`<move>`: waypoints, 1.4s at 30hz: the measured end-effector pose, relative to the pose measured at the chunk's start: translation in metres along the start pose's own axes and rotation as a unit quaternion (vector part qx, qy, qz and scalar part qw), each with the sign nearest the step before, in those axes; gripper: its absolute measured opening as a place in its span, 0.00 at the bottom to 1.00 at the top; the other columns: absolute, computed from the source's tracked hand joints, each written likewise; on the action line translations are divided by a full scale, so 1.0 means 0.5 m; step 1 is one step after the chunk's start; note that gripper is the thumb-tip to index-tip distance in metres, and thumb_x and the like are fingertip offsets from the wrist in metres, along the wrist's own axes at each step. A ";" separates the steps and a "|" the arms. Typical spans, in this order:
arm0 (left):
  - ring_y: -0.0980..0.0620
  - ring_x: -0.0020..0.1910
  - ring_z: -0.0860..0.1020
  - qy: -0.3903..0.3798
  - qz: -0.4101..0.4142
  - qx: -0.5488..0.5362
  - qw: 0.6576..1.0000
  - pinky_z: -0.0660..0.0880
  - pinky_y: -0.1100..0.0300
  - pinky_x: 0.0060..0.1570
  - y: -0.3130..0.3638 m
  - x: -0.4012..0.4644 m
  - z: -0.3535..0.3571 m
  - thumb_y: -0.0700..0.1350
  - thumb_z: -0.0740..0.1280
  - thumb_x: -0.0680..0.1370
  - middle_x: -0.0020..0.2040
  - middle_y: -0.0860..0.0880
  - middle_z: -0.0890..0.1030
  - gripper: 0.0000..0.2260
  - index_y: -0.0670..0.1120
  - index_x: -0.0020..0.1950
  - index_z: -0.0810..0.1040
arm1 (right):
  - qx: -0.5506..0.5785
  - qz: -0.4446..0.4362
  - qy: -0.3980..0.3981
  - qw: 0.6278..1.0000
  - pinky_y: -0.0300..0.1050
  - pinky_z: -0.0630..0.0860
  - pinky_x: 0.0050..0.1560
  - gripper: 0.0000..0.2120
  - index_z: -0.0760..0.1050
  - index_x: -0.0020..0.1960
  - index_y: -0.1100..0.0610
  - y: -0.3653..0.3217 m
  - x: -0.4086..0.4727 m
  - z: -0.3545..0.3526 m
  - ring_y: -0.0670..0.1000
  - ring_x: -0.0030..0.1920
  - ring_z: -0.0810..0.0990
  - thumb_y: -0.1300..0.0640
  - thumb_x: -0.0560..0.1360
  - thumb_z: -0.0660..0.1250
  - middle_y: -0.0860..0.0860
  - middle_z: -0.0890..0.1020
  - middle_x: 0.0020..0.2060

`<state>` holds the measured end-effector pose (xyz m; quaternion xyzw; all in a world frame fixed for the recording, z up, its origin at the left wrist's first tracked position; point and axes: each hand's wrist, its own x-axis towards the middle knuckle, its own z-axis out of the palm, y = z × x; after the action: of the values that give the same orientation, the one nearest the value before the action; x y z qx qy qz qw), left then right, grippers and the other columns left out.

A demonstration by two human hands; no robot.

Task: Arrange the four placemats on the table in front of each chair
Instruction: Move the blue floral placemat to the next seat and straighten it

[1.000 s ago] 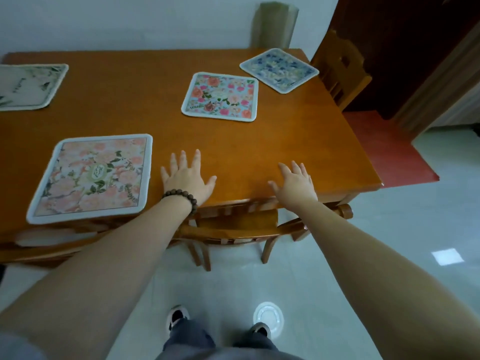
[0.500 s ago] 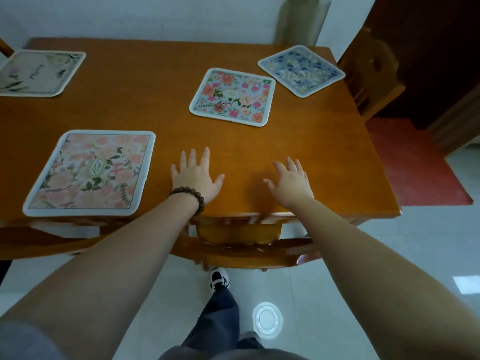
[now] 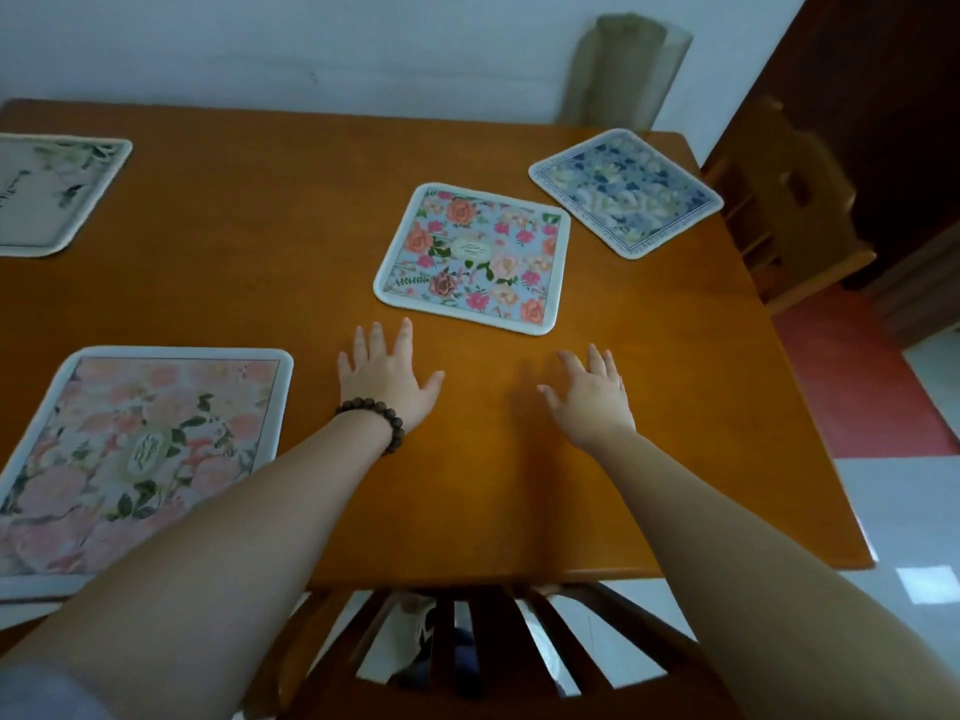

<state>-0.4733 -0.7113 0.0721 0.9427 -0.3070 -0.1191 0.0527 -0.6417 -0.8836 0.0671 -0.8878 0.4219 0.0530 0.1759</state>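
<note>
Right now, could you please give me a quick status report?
Both hands, left and right, open, empty. Blue floral placemat just ahead, untouched. Nothing in the way.

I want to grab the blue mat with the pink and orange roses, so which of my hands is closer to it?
Left. Your left hand is open just below the rose mat, its fingertips nearly at the near edge. Your right hand sits further down, beyond its near right corner.

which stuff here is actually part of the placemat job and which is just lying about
Part of the job:
- pink floral placemat
- blue placemat with red flowers
- blue and white placemat
- cream placemat
- wooden table
- near chair
- right-side chair

Just there:
- bead bracelet
- grey-green roll against the wall
</note>
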 end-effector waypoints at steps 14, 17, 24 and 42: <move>0.40 0.76 0.46 0.009 -0.030 -0.030 0.999 0.50 0.40 0.71 -0.019 0.300 0.066 0.67 0.57 0.75 0.78 0.40 0.47 0.38 0.52 0.77 0.46 | 0.046 -0.029 0.011 0.998 0.54 0.41 0.74 0.38 0.48 0.77 0.47 -0.055 0.289 0.044 0.57 0.76 0.36 0.32 0.75 0.57 0.58 0.41 0.77; 0.40 0.76 0.44 -0.001 -0.049 -0.022 0.999 0.48 0.40 0.71 -0.021 0.353 0.081 0.70 0.56 0.74 0.78 0.40 0.45 0.39 0.54 0.78 0.45 | 0.053 -0.029 0.012 0.998 0.53 0.41 0.74 0.39 0.47 0.77 0.45 -0.054 0.323 0.063 0.58 0.76 0.37 0.31 0.74 0.57 0.58 0.40 0.77; 0.39 0.76 0.43 -0.002 -0.071 -0.012 0.997 0.44 0.39 0.71 -0.023 0.394 0.104 0.73 0.53 0.72 0.78 0.40 0.47 0.39 0.56 0.77 0.47 | 0.009 -0.024 0.008 1.000 0.55 0.39 0.73 0.39 0.48 0.78 0.48 -0.063 0.350 0.101 0.62 0.75 0.38 0.31 0.74 0.54 0.61 0.41 0.76; 0.42 0.76 0.44 -0.026 -0.033 -0.023 0.999 0.45 0.44 0.73 -0.026 0.130 0.143 0.71 0.54 0.73 0.77 0.39 0.47 0.38 0.56 0.78 0.47 | -0.003 -0.039 -0.065 0.997 0.55 0.42 0.73 0.42 0.42 0.77 0.45 0.020 0.122 0.125 0.60 0.74 0.33 0.27 0.72 0.53 0.57 0.35 0.76</move>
<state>-0.4334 -0.7413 -0.0118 0.9474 -0.2745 -0.1521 0.0625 -0.6070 -0.9119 -0.0085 -0.8990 0.3741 0.1047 0.2023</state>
